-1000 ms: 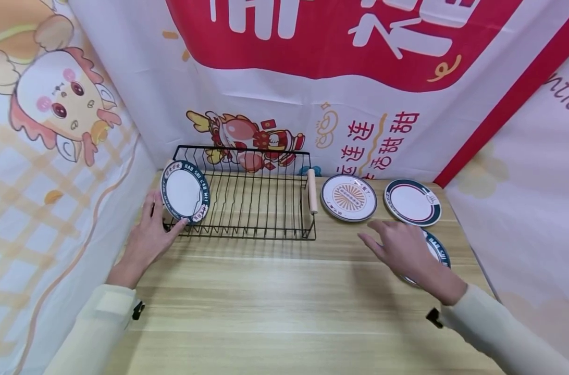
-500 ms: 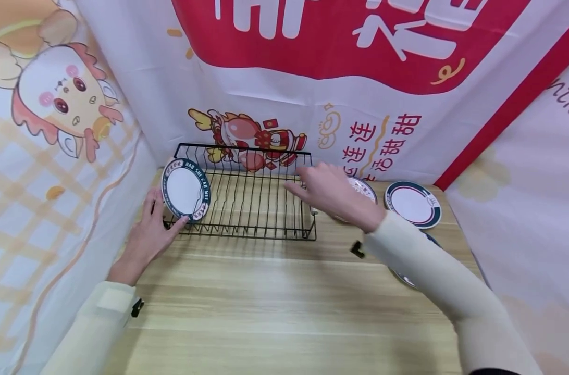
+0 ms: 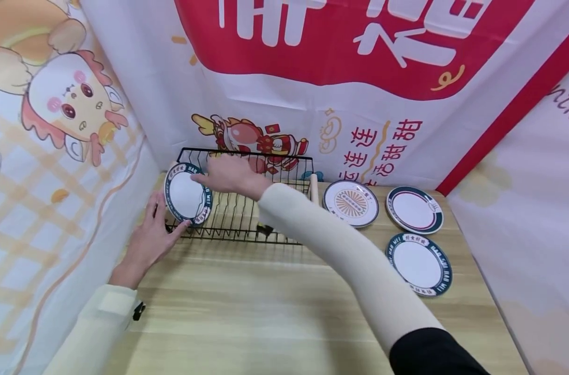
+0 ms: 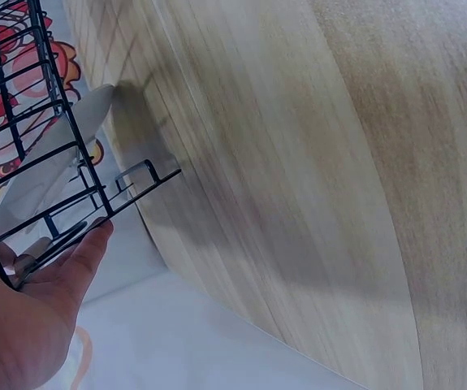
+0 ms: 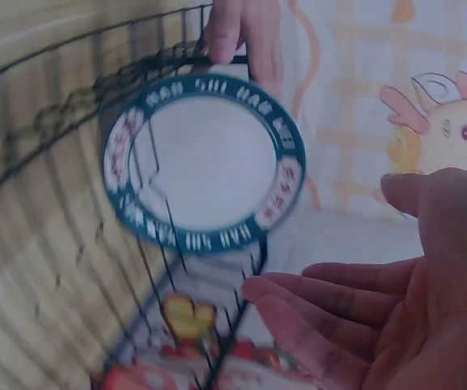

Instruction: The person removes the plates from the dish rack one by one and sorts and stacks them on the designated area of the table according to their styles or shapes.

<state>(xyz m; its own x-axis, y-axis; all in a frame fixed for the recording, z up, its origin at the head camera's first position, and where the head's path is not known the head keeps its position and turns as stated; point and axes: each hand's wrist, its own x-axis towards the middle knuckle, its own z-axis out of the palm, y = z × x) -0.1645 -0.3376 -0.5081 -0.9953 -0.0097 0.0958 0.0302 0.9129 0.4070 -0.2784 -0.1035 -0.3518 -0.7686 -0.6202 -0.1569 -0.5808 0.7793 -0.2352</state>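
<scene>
A white plate with a dark teal lettered rim (image 3: 183, 192) stands tilted in the left end of a black wire dish rack (image 3: 247, 240). My left hand (image 3: 148, 245) grips the rack's left end, beside the plate; in the left wrist view its thumb and fingers (image 4: 87, 252) lie about the end wires. My right hand (image 3: 233, 174) reaches over the rack to the plate's right side. In the right wrist view that hand (image 5: 379, 317) has its fingers extended and thumb apart, with a gap between it and the plate (image 5: 205, 162).
Right of the rack's wooden handle (image 3: 314, 190) lies a plate with an orange ray pattern (image 3: 350, 203). Farther right are a green-rimmed plate (image 3: 413, 209) and, in front of it, a teal lettered plate (image 3: 418, 264). Printed cloth walls (image 3: 275, 94) enclose the wooden table (image 3: 247, 307).
My right hand has swept left from near the plates on the right, across the rack, to beside the standing plate. The left hand has kept its place at the rack's end.
</scene>
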